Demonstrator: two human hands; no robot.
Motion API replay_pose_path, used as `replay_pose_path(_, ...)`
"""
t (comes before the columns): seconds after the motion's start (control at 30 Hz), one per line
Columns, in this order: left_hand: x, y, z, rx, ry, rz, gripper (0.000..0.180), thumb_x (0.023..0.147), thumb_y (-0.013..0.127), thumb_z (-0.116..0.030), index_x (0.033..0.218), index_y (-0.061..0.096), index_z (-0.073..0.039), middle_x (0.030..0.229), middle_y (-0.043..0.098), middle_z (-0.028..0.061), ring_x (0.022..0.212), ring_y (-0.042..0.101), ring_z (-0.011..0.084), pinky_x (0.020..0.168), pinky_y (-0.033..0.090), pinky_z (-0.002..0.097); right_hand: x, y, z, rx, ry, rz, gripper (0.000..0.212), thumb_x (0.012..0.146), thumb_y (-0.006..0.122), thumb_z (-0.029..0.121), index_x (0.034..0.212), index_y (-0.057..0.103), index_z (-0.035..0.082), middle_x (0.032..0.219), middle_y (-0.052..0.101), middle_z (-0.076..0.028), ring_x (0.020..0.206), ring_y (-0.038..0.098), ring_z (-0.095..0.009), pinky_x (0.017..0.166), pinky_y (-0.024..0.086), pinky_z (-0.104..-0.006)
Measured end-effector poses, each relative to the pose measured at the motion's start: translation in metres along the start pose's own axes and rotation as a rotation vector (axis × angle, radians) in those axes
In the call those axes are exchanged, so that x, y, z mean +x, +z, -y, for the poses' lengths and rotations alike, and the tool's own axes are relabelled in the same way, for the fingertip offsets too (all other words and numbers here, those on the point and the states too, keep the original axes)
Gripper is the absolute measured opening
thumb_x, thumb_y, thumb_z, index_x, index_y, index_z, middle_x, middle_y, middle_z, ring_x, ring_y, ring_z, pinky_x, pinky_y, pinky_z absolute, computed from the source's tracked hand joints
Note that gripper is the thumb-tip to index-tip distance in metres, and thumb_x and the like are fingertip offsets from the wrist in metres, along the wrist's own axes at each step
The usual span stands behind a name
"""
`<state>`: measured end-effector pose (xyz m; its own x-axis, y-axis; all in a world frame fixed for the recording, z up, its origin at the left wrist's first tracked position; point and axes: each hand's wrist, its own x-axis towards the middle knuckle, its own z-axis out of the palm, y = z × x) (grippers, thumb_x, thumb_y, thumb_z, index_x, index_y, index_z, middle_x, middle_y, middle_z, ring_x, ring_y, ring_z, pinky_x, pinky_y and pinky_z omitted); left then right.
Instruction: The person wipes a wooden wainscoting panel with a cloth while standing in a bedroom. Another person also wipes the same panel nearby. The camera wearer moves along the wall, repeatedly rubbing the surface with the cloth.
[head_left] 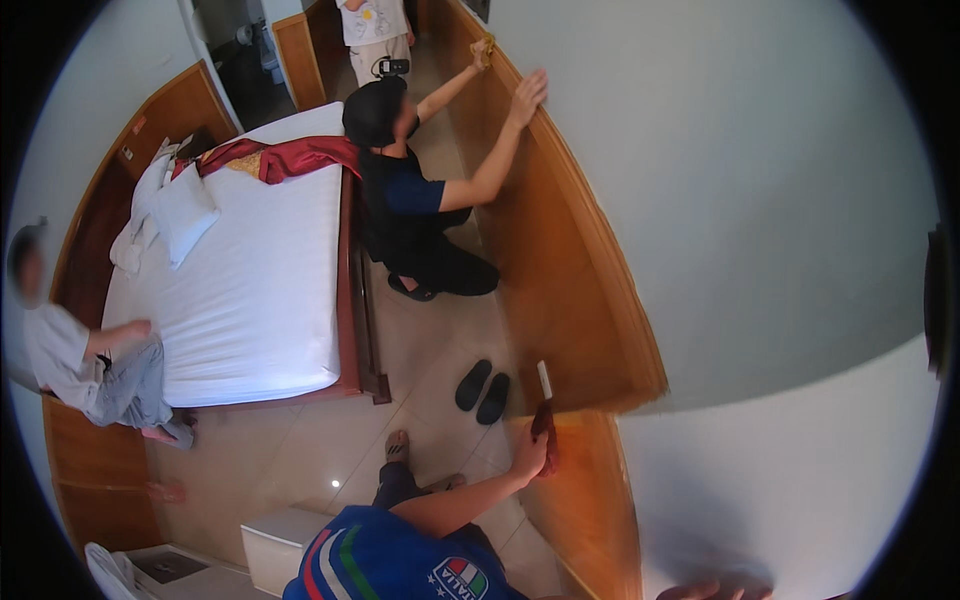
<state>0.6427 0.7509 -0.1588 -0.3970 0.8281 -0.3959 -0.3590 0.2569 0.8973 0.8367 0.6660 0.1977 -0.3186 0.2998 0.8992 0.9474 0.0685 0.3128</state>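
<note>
A pale wall (780,250) rises on the right above a wooden panel (560,280); a white bed (255,300) lies left. A far person (400,200) crouches between bed and panel. Near, the left hand (528,452) has its grip clamped on a dark red cloth (545,430) at the panel; the right hand (690,591) barely shows, its grip impossible to tell.

1. three people (400,200) are appearing beyond the blue-shirted one (400,550).
2. two loose slippers (473,385) are lying together.
3. one red cloth (546,438) and one yellow cloth (489,50) are being held.
4. one bed (255,300) is standing.
5. at least two pillows (186,212) are overlapping.
6. one toilet (271,62) is showing.
</note>
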Motion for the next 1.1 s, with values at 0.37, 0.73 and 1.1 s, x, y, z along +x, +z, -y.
replay_pose_path(0.37,0.059,-0.018,0.033,-0.156,-0.466,-0.114,0.035,0.094,0.033,-0.003,0.121,0.056,-0.002,0.106,0.062,0.0142,0.097,0.062,0.0253,0.075,0.053,0.0373,-0.015,0.015,0.003,-0.117,-0.018,0.008,0.035,0.093,0.056,0.026,0.125,0.059,0.012,0.141,0.049,-0.023,0.131,0.044,-0.038,0.109,0.033,-0.054)
replay_pose_path(0.73,0.02,-0.01,0.039,0.232,-0.065,0.088,0.044,0.092,0.043,-0.007,0.136,0.039,-0.009,0.116,0.054,0.0141,0.096,0.06,0.0225,0.07,0.055,0.0345,-0.016,0.01,-0.001,-0.095,0.014,-0.055,0.029,0.096,0.051,0.024,0.12,0.06,0.01,0.143,0.048,-0.02,0.137,0.038,-0.037,0.112,0.027,-0.0565)
replay_pose_path(1.1,-0.025,-0.007,-0.011,0.145,0.034,0.031,0.034,0.093,0.052,-0.004,0.126,0.046,-0.003,0.107,0.059,0.0135,0.096,0.06,0.0226,0.085,0.049,0.0346,0.01,-0.019,0.019,-0.351,0.104,0.228,0.04,0.087,0.062,0.028,0.123,0.064,0.011,0.129,0.056,-0.028,0.118,0.056,-0.041,0.1,0.045,-0.0536)
